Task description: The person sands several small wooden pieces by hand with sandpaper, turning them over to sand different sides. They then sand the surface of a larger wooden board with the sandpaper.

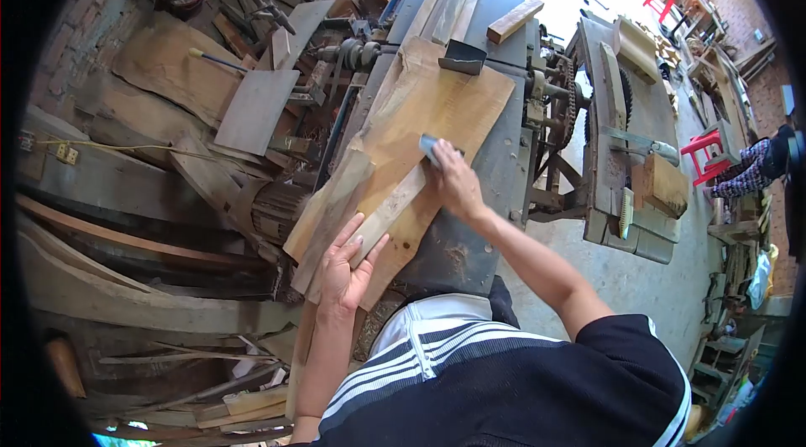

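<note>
A narrow wooden strip [391, 210] lies slanted over a wide, rough-edged board [437, 107]. My left hand [346, 269] grips the strip's near end, thumb on one side and fingers on the other. At the far end, my right hand [454, 182] is closed around a small blue-grey folded piece of sandpaper [430, 146], pressed at the strip. The fingers partly hide this piece. Farther up the board sits a dark, curled sheet [463, 57], which looks like sandpaper too. Rough planks [336, 203] lie along the board's left edge.
Beneath the board is a grey metal machine table [470, 237]. A short wood block [515, 20] rests at its far end. To the right stands a second machine with a toothed blade [625, 99] and a brush [626, 212]. A person's patterned trouser leg [743, 170] shows near a red stool [709, 153].
</note>
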`<state>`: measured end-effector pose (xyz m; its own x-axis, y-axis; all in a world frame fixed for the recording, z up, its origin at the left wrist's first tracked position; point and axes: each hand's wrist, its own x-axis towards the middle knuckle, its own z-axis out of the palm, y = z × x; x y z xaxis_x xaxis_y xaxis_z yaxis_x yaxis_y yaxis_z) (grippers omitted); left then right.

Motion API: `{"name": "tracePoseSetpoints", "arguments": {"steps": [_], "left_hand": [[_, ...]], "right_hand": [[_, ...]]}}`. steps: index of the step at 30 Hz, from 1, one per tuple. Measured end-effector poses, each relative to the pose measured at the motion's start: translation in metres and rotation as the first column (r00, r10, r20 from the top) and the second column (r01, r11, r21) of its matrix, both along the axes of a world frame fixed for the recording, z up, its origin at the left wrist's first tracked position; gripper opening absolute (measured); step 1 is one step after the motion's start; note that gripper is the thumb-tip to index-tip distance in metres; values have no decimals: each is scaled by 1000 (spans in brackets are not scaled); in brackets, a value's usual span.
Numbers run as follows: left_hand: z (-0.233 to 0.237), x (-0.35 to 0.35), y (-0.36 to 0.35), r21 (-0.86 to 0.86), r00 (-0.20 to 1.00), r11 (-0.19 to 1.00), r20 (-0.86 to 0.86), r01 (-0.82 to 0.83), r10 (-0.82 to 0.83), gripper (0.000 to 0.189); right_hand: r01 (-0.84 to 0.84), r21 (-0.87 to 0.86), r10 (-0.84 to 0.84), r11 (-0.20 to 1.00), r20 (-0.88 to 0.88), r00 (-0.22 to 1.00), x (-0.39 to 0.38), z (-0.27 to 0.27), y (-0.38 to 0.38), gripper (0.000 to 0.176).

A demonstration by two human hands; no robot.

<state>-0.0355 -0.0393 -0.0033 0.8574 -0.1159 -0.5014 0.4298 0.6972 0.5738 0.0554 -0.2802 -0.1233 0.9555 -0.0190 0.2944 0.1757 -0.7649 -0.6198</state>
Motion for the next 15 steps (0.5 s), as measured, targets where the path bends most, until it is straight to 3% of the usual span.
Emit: {"name": "tracePoseSetpoints", "arguments": {"steps": [3, 6, 7, 10, 12, 15], "left_hand": [[4, 2, -2, 34, 1000, 999, -10, 6, -6, 42], [0, -4, -4, 37, 1000, 999, -21, 11, -11, 42], [0, -5, -3, 43, 1000, 999, -10, -1, 2, 42], [1, -5, -7, 46, 1000, 999, 9, -4, 3, 42], [0, -3, -7, 79, 1000, 997, -12, 3, -2, 42], [-7, -7, -2, 55, 1000, 998, 9, 26, -27, 42]], "right_hand": [[-143, 24, 143, 989, 14, 990, -35, 20, 10, 56], [-11, -47, 11, 999, -13, 1000, 0, 3, -12, 50], [37, 3, -37, 999, -11, 999, 14, -5, -15, 46], [40, -42, -38, 998, 36, 999, -13, 4, 3, 47], [-69, -38, 70, 997, 41, 997, -40, 10, 14, 51], [0, -150, 9, 989, 58, 998, -17, 4, -7, 49]]}}
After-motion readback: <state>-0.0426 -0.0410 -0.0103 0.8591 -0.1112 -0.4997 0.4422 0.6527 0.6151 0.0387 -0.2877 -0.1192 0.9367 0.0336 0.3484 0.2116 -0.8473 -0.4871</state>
